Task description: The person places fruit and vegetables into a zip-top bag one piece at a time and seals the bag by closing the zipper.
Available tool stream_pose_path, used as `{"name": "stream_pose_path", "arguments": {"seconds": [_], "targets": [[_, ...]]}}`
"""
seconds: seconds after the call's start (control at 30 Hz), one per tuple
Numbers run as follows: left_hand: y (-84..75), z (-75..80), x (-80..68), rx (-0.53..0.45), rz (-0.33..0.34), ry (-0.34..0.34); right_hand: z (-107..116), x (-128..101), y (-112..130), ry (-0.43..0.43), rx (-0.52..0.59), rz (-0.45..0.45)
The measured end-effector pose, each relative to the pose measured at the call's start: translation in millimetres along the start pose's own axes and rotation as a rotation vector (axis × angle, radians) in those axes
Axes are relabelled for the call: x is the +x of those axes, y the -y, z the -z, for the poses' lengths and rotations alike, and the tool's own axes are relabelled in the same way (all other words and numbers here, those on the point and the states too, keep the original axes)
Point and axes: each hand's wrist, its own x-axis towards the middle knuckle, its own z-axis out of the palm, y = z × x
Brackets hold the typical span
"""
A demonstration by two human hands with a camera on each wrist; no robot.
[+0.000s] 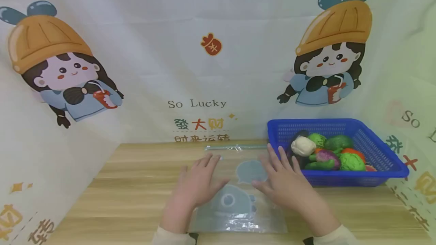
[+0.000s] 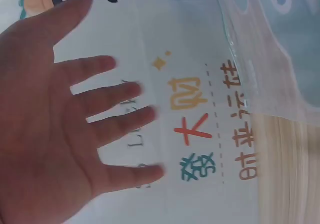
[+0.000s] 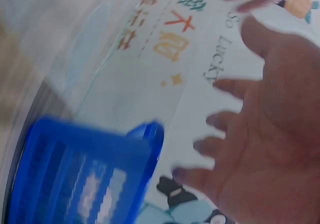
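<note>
A clear zip bag (image 1: 238, 220) printed with pale blue cartoon shapes lies flat on the wooden table, its zip edge at the far side. Over its left side is my left hand (image 1: 195, 184), fingers spread, holding nothing. My right hand (image 1: 289, 184) is above the bag's right side, its fingers also spread, close to the blue basket (image 1: 344, 180). Both palms look raised off the bag in the wrist views, where the left palm (image 2: 55, 124) and right palm (image 3: 270, 129) show bare. Part of the bag (image 2: 285, 48) appears beside the left hand.
Inside the basket sit several toy-like vegetables: a white bulb (image 1: 304, 146), a purple eggplant (image 1: 327, 158), a green cabbage (image 1: 352, 162) and others. A printed cloth (image 1: 146, 86) hangs behind the table (image 1: 136, 184) and along both sides.
</note>
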Motion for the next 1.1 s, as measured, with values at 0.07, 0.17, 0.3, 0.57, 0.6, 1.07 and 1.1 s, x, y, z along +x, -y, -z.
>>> {"name": "stream_pose_path", "arguments": {"seconds": [0.07,0.17,0.3,0.57,0.6,1.07,1.1], "targets": [[3.4,-0.7,10.0,-0.05,0.04,0.051,-4,8,3,0.052,0.031,0.049],[10.5,-8.1,22.4,-0.118,0.123,0.128,-10,17,8,0.142,0.066,0.09],[19.6,-23.6,32.6,-0.147,0.185,0.161,-16,20,12,0.24,0.098,0.074],[31.2,-46.9,31.0,-0.143,0.32,0.198,-28,17,21,0.375,0.109,-0.006],[32.1,-47.9,30.6,-0.124,0.333,0.191,-30,17,23,0.376,0.094,-0.004],[47.0,-59.1,31.9,-0.029,0.388,0.153,-50,14,38,0.378,-0.044,0.072],[53.7,-64.0,36.8,-0.029,0.379,0.15,-49,14,39,0.383,-0.035,0.085]]}}
